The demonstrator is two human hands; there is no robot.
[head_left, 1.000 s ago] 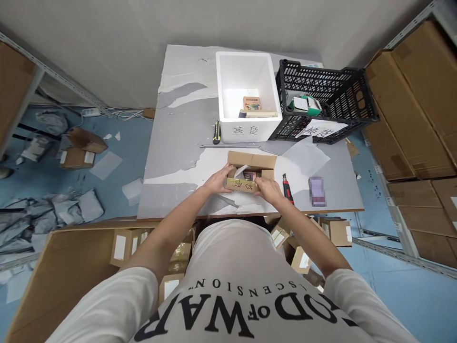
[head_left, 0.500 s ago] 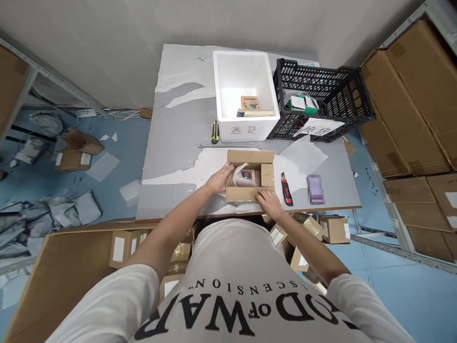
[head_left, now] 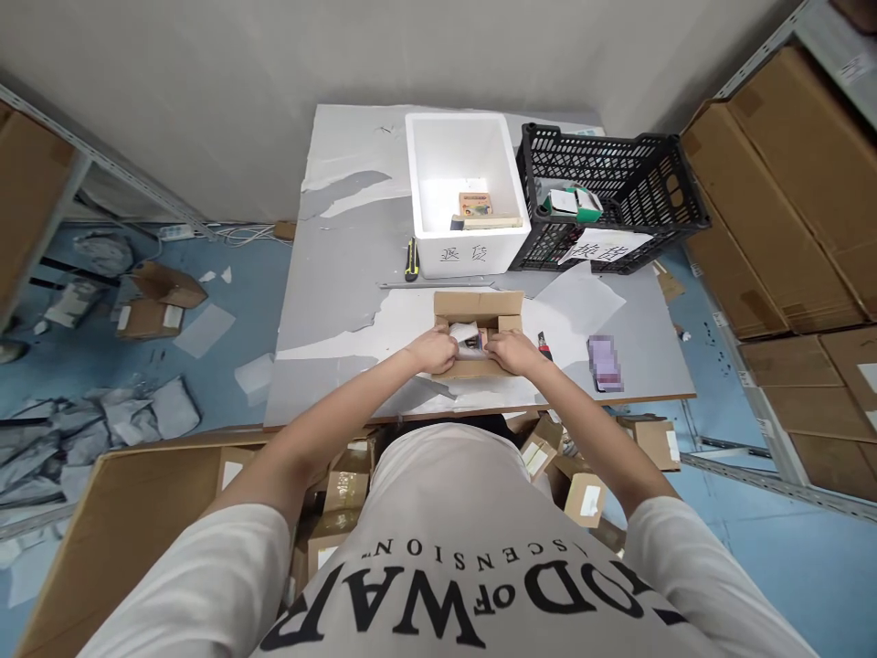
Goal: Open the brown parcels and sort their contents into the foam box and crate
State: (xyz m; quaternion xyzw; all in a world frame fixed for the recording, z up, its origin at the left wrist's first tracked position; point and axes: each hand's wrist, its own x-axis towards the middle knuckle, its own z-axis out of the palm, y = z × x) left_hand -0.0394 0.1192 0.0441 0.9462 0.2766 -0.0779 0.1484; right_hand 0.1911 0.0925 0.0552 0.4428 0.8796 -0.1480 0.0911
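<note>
Open cardboard box (head_left: pixel 478 369), near edge of tabletop (head_left: pixel 329 320), roughly mid-width; far flap (head_left: pixel 478 302) stands up behind the opening. Inside, partly hidden: white paper (head_left: pixel 464 331) toward L end & small printed item (head_left: pixel 472 343) just beside it.

L hand (head_left: pixel 435 351) at L end of box, fingers curled over the opening by the paper; R hand (head_left: pixel 512 352) at R end, fingers bent in over the opening. Hands apart from each other, w/ box contents btwn; cannot tell whether either is clamped on anything inside.

R of box: red-and-black utility knife (head_left: pixel 544 345), partly hidden by R hand & forearm; farther R, purple item (head_left: pixel 605 363), pixelated, nr front edge. White sheet (head_left: pixel 582 300) lies beyond these.

Behind box: thin grey strip (head_left: pixel 436 285), lying approx. parallel to tabletop edge; yellow-and-black utility knife (head_left: pixel 411 260), just L of white foam box (head_left: pixel 460 254). Foam box has handwritten characters on near wall & holds small books (head_left: pixel 475 203). Black plastic crate (head_left: pixel 617 219) stands just R of it, w/ white handwritten label (head_left: pixel 604 246) on near side & green-and-white packs (head_left: pixel 574 204) inside.

Periphery: grey mailing bags (head_left: pixel 137 411) & open brown carton (head_left: pixel 159 302) on blue floor (head_left: pixel 226 393), L; large stacked cartons (head_left: pixel 787 201) on metal shelving (head_left: pixel 818 489), R; small taped cartons (head_left: pixel 585 499) below tabletop.
</note>
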